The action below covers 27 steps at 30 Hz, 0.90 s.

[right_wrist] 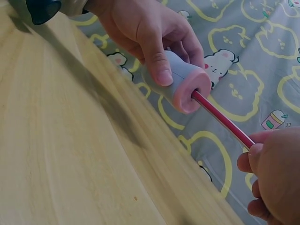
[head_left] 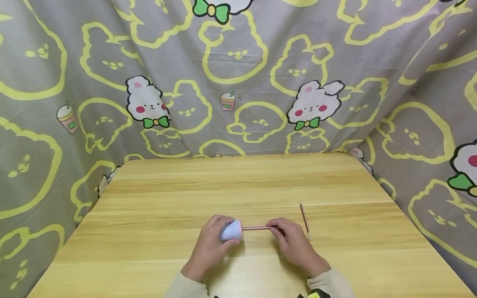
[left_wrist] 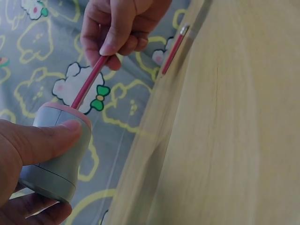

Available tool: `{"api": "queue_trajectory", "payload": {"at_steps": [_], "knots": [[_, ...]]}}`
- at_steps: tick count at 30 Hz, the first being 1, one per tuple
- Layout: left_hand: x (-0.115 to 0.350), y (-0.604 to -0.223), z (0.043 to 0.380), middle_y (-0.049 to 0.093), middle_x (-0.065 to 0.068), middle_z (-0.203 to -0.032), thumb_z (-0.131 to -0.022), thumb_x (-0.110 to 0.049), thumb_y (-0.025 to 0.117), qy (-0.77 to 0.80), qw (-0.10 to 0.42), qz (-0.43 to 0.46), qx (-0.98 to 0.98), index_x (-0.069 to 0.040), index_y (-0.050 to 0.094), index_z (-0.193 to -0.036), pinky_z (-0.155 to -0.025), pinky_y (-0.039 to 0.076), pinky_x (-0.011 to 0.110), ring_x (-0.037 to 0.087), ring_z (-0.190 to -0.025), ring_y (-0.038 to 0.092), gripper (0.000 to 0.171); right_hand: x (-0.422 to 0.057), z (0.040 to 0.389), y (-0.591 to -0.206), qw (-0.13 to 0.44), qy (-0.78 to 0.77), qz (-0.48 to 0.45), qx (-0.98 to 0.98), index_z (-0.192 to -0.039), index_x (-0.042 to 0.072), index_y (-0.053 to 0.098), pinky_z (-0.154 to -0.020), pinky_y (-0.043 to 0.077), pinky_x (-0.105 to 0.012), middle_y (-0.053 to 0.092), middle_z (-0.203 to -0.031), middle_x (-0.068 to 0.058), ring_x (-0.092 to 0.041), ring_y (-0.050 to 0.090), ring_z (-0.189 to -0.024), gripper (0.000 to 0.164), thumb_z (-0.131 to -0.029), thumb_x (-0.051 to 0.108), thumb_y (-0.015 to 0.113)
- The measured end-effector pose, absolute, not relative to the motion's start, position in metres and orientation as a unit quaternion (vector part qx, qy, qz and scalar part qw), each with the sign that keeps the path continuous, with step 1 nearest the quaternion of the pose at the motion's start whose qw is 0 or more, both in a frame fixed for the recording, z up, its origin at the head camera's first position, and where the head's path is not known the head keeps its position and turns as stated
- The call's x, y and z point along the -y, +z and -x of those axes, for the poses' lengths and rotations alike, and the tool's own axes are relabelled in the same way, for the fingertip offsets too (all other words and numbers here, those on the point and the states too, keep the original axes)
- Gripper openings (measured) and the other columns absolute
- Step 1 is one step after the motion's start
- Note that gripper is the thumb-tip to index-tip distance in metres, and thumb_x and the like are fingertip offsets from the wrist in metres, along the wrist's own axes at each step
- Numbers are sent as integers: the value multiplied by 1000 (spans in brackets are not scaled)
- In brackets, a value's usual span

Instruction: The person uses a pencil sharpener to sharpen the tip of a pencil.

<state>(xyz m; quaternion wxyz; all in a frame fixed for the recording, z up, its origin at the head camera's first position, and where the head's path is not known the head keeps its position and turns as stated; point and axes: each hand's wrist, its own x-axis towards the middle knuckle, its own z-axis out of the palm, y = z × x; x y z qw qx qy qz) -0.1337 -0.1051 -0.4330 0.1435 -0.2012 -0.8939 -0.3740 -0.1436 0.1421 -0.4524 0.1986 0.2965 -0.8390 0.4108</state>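
Note:
My left hand [head_left: 211,244] grips a pale blue pencil sharpener [head_left: 231,231] with a pink end face, thumb on one side and fingers round the other. In the right wrist view the sharpener [right_wrist: 182,77] lies tilted, its pink face toward my right hand [right_wrist: 281,173]. A red pencil [right_wrist: 222,121] has one end inside the hole in that pink face. My right hand [head_left: 294,244] pinches the pencil [head_left: 256,228] between thumb and fingers, some way out from the sharpener. The pencil's tip is hidden inside the sharpener.
A second red pencil [head_left: 304,220] with a pale eraser end lies on the wooden table [head_left: 156,198], just beyond my right hand. A grey curtain [head_left: 257,45] with yellow outlines and white cartoon bunnies hangs behind and at both sides of the table.

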Motion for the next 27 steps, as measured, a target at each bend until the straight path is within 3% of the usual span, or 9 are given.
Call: {"api": "queue_trajectory", "payload": {"at_steps": [7,17,27], "knots": [[104,-430,133,61,7,-110,-71,-14,86,-368,136,201,898,-5,64,-114,-76,55,37,23,-96,60,48,-138,143,-448,198,400,-297,844,-98,4,66,-63,52,-21,67,-91,0,-11,61,-74,20,-86,-12,63],[108,-433,127,61,6,-110,-70,-14,86,-365,138,194,900,-6,65,-114,-77,55,37,22,-96,60,49,-133,141,-449,178,420,-291,841,-98,3,66,-59,50,-20,67,-87,-4,-5,55,-69,17,-87,-10,63],[106,-431,128,60,7,-110,-72,-14,85,-370,128,209,896,-5,64,-115,-76,55,34,23,-95,60,49,-133,139,-454,213,420,-282,836,-94,6,67,-56,48,-19,66,-83,0,1,50,-68,22,-83,-13,67]]}}
